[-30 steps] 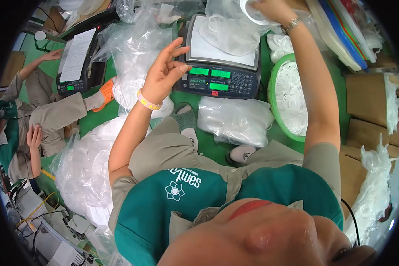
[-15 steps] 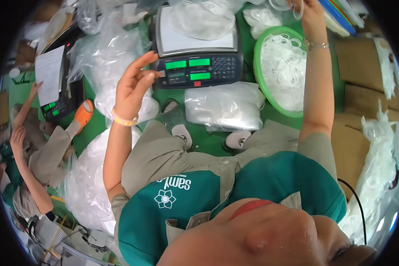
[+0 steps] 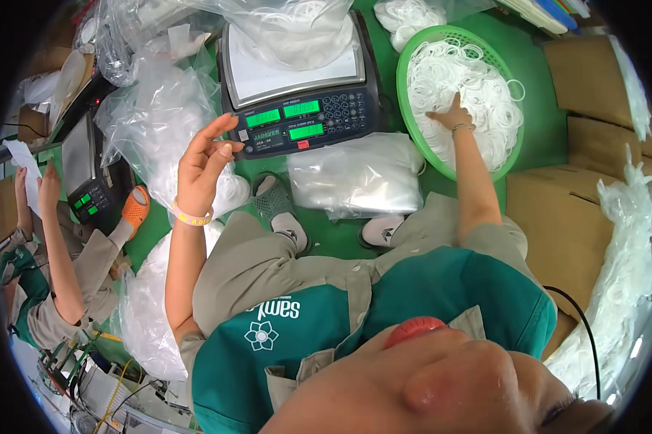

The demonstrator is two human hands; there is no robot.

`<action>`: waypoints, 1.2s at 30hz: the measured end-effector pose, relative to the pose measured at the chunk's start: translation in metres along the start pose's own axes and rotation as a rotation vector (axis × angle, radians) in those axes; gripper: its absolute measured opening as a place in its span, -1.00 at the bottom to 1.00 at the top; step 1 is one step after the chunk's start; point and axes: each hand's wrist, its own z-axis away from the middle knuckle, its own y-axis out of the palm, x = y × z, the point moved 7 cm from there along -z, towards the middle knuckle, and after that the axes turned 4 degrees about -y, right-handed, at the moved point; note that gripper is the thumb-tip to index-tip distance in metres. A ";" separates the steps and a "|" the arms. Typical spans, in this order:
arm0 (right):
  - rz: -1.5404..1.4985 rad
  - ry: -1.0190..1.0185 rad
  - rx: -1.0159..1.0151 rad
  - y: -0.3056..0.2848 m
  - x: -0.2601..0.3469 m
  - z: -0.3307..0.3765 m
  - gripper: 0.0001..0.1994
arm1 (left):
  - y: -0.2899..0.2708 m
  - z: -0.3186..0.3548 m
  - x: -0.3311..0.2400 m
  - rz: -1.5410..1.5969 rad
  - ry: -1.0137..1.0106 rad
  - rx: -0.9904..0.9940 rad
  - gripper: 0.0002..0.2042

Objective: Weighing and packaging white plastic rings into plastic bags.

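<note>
My right hand (image 3: 456,119) reaches over the green basket (image 3: 407,137), its spread fingers on the heap of white rings (image 3: 489,105) inside. No ring shows clearly in its grip. At the lower left corner of the dark counting scale (image 3: 308,119), my left hand (image 3: 201,172) hovers with fingers half bent and apart, holding nothing I can see. On the scale's plate lies a clear plastic bag (image 3: 308,36) with white contents. Between my feet and the scale rests a packed clear bag (image 3: 356,176).
More clear bags of white pieces (image 3: 188,137) lie left of the scale. Cardboard boxes (image 3: 557,217) stand at the right. A white bundle (image 3: 411,18) sits behind the basket. At the left, a co-worker's hands (image 3: 47,188) hold a paper beside another scale (image 3: 94,192).
My right hand has come down from the upper right, where it held white rings, into the basket. My left hand stays near the scale. The co-worker's paper has moved off the other scale.
</note>
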 end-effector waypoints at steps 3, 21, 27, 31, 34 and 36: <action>0.024 0.048 -0.138 0.006 -0.006 -0.009 -0.12 | 0.000 0.000 0.004 0.010 -0.010 -0.001 -0.64; -0.808 -0.530 -0.635 -0.163 -0.063 0.009 -0.74 | -0.015 0.021 -0.017 0.124 0.073 -0.013 -0.64; -1.138 -0.828 -0.520 -0.295 0.039 0.107 -0.77 | -0.017 0.020 -0.017 0.157 0.097 0.009 -0.63; -0.793 -1.239 -0.707 -0.364 0.133 0.213 -0.77 | -0.013 0.017 -0.025 0.177 0.124 0.036 -0.63; -0.810 -1.587 -0.492 -0.336 0.265 0.271 -0.84 | -0.031 0.035 -0.012 0.165 0.081 -0.043 -0.63; -0.241 -1.465 -0.494 -0.321 0.305 0.256 -0.67 | -0.021 0.027 -0.018 0.174 0.108 0.010 -0.63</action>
